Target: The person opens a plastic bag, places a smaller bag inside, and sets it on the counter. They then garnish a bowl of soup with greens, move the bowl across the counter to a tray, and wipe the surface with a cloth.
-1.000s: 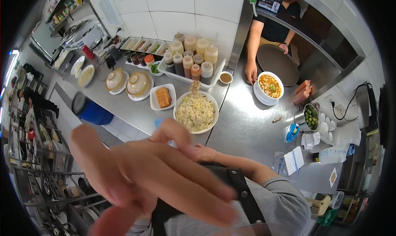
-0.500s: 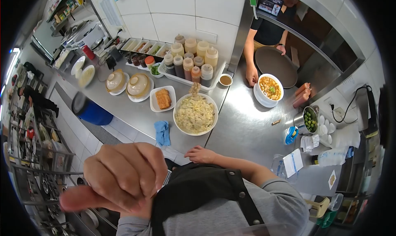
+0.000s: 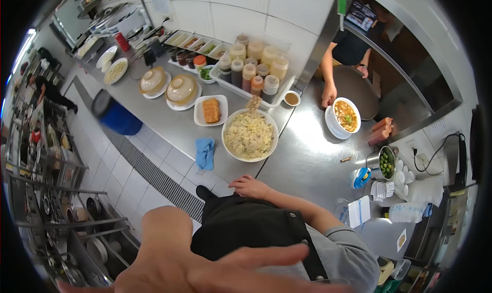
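Note:
My left hand [image 3: 174, 272] is raised very close to the camera at the bottom, partly cut off by the frame and slightly blurred. Its fingers are stretched apart and I see nothing held in them. My right hand [image 3: 249, 186] rests at the counter's front edge with nothing visible in it, fingers lying loosely. In front of it stands a white bowl heaped with fried rice [image 3: 250, 134]. Beside that are a blue cloth [image 3: 205, 153] near the edge and a square white dish with a fried golden block [image 3: 211, 111].
Another person's hand [image 3: 329, 95] touches a white bowl of soup [image 3: 346, 115] at the pass window, beside a dark round tray [image 3: 353, 90]. Sauce bottles [image 3: 251, 67], lidded pots [image 3: 181, 89] and a pot of green limes [image 3: 386, 162] line the counter. A blue barrel [image 3: 115, 113] stands left.
My left hand has gone from curled with the thumb out to spread fingers, and moved lower in view. The view has shifted slightly. My right hand stays at the counter edge.

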{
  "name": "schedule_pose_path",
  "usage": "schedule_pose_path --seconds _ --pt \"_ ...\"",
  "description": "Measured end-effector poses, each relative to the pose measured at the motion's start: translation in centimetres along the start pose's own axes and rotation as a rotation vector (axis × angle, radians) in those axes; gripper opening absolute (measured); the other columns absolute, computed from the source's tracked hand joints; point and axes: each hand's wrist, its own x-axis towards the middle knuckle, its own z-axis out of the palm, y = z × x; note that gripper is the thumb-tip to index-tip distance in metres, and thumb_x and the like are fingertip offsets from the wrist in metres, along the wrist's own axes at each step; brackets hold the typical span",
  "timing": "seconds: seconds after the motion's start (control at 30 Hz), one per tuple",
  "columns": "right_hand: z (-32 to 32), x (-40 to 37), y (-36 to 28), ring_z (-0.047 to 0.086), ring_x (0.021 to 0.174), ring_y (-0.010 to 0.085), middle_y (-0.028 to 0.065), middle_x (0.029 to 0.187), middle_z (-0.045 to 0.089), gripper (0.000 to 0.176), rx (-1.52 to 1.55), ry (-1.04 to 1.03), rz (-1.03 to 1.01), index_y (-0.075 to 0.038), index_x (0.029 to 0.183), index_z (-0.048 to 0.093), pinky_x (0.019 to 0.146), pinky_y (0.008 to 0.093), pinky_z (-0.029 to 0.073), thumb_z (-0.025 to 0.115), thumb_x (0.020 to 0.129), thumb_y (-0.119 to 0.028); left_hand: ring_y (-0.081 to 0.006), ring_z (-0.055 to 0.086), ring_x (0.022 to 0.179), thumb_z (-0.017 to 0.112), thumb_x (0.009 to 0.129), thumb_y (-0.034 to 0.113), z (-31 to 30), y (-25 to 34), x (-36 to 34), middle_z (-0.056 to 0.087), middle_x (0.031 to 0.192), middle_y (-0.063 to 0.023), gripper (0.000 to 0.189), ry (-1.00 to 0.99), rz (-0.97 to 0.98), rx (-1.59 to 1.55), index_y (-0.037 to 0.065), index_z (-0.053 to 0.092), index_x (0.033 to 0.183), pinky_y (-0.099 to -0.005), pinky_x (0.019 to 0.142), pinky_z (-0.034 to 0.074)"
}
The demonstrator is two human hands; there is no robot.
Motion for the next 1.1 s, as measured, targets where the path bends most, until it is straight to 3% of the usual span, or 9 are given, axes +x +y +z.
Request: schedule_pose_path --seconds 0.47,0.67,0.87,0.97,1.1 --pt "0.1 1.3 -1.9 0.052 0.123 0.0206 -0.0011 0.131 0.059 0.012 -0.063 0.006 0.094 -0.012 0.093 0.066 0.103 0.0453 0.038 0.069 0.083 -0.017 -0.0266 0.06 0.1 0.031 0.091 0.075 -4.3 4.1 -4.0 0.057 0.112 -0.0158 0.083 -0.035 0.061 0.073 0.0 0.048 0.122 -0.048 0.101 0.038" --pt "0.6 2.9 -3.1 0.052 0.121 0.0255 0.001 0.129 0.058 0.017 0.005 0.041 0.185 -0.012 0.096 0.068 0.104 0.0491 0.037 0.071 0.08 -0.016 -0.0295 0.06 0.106 0.031 0.086 0.081 -6.1 6.3 -6.3 0.054 0.121 -0.0198 0.095 0.014 0.089 0.181 -0.003 0.047 0.127 -0.048 0.103 0.038" --pt "3.8 8.9 -2.9 0.053 0.118 0.0274 0.0078 0.128 0.059 0.024 0.034 0.06 -0.124 -0.013 0.102 0.068 0.102 0.0489 0.037 0.072 0.078 -0.015 -0.0325 0.061 0.113 0.03 0.082 0.087 -6.7 9.1 -9.1 0.052 0.13 -0.0238 0.107 0.068 0.141 0.37 -0.006 0.045 0.133 -0.0481 0.106 0.038" --pt "5.5 13.7 -4.1 0.056 0.115 0.0286 0.0056 0.121 0.063 0.019 0.217 -0.02 -0.235 -0.013 0.096 0.071 0.098 0.0482 0.039 0.073 0.077 -0.012 -0.034 0.061 0.116 0.03 0.079 0.09 -7.3 11.4 -11.0 0.051 0.134 -0.0258 0.114 0.124 0.191 0.526 -0.008 0.044 0.136 -0.0481 0.107 0.038" --pt "1.3 21.5 -11.1 0.055 0.11 0.0416 0.0224 0.123 0.059 0.033 0.02 -0.377 -0.231 0.003 0.111 0.067 0.093 0.055 0.043 0.052 0.097 -0.023 -0.0359 0.061 0.121 0.03 0.076 0.094 -8.5 16.0 -15.3 0.05 0.14 -0.0285 0.122 0.245 0.254 0.73 -0.01 0.043 0.139 -0.0482 0.108 0.038"
